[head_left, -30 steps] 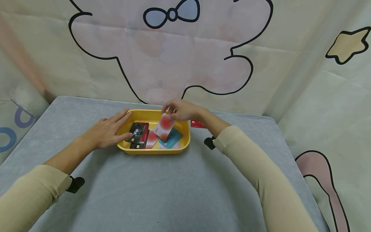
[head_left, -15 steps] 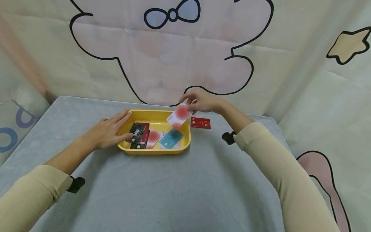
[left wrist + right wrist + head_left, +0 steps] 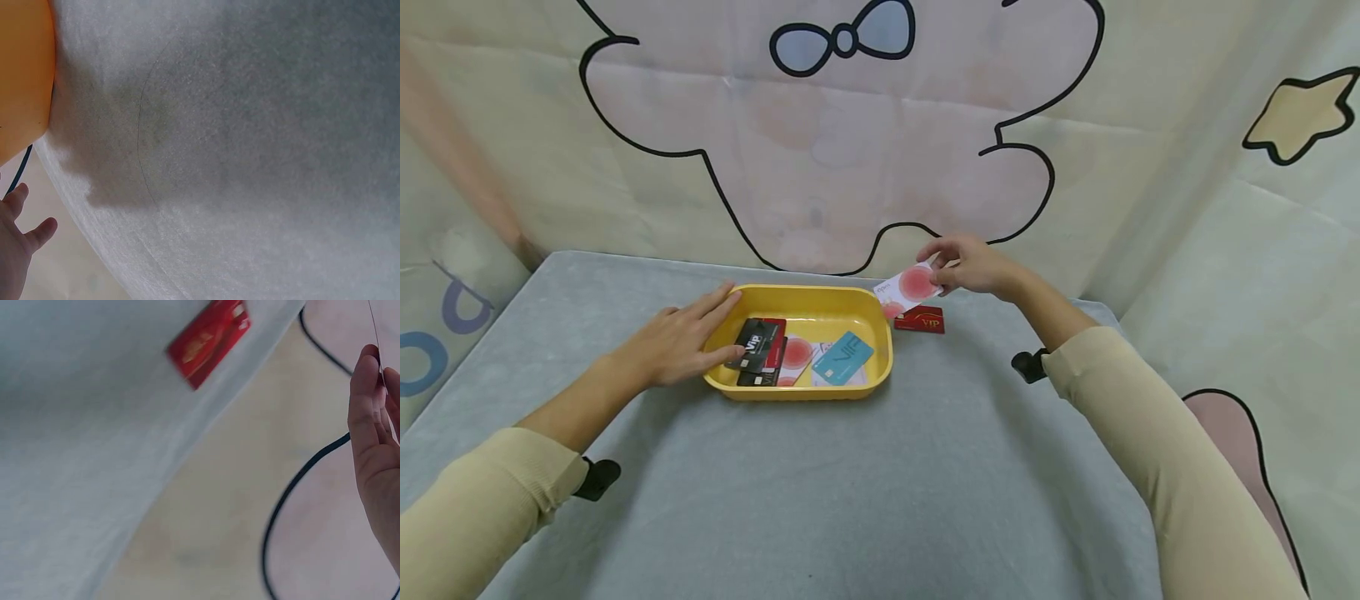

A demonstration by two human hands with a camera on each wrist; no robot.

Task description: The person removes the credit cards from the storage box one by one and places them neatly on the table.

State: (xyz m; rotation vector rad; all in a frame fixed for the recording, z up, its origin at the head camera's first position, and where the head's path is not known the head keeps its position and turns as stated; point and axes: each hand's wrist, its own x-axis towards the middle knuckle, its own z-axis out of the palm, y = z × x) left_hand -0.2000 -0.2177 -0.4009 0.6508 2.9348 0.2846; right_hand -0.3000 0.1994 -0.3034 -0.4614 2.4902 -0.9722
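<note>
My right hand (image 3: pixel 970 265) pinches a white card with pink circles (image 3: pixel 912 287) between thumb and fingers, and the card overlaps the tray's right rim in the head view. Below it on the table lies a red VIP card (image 3: pixel 921 320), also seen in the right wrist view. My left hand (image 3: pixel 681 337) rests with extended fingers over the left end of a yellow tray (image 3: pixel 801 394). Inside the tray, black VIP cards (image 3: pixel 756 345) lie at the left, another pink-circled card (image 3: pixel 795 357) near the middle, and a teal VIP card (image 3: pixel 843 358) on a pale card at the right.
A grey cloth covers the table (image 3: pixel 820 500). Behind its far edge hangs a printed backdrop (image 3: pixel 820 167) with cartoon outlines. Black wrist devices (image 3: pixel 1030 365) sit at both sleeve cuffs.
My right hand has lifted the pink-circled card up from above the teal card and carried it right, past the tray's rim. The red card came into full view, then got partly covered. My left hand stayed still.
</note>
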